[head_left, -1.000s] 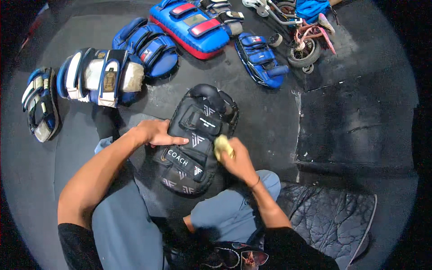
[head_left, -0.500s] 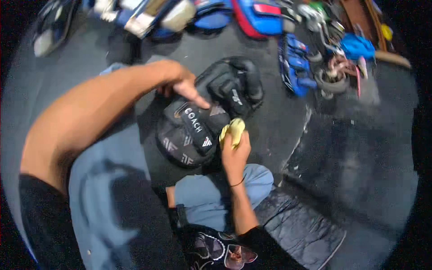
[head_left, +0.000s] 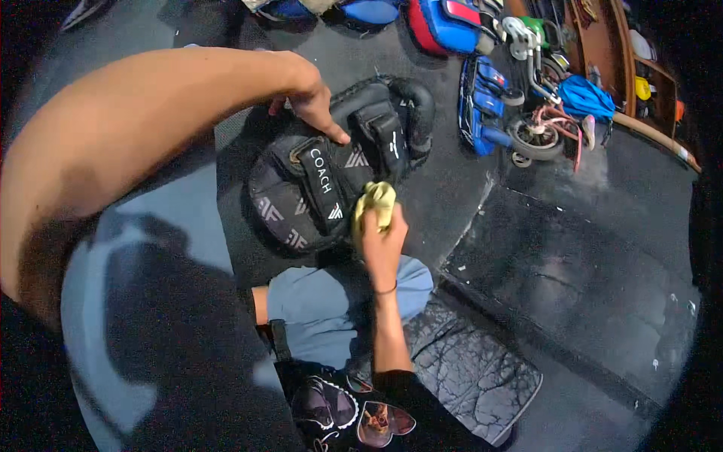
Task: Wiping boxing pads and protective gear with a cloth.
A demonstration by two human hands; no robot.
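A thick black padded strike pad with white markings (head_left: 355, 169) is laid on a dark grey floor mat (head_left: 433, 226), to the left of the mat's ragged, pale-flecked right edge. A black strap with white lettering (head_left: 320, 181) is stretched across the pad. By the right hand (head_left: 382, 237), a bunched yellow cloth (head_left: 376, 199) is held tightly between bent fingers, and the cloth is pressed against or set just beside the pad's right rim; exact contact cannot be told. A thin dark band (head_left: 386, 289) is worn on the right wrist. By the left hand (head_left: 312, 105), the pad's upper face is touched with one outstretched digit; the other fingers are mostly hidden, so whether the left rim is gripped cannot be told. The pad's near rim is faced by a knee in blue-grey cloth (head_left: 320, 305).

Near the far end of the mat's right edge, a blue padded mitt with dark straps (head_left: 482, 102) is seen, and to its left a blue and red block-shaped pad (head_left: 446, 30). A small pink bicycle (head_left: 546, 132) is placed right of the mitt, by bright blue fabric (head_left: 586, 96). A creased black leather-like cushion (head_left: 474, 369) is set near the mat edge's near end.
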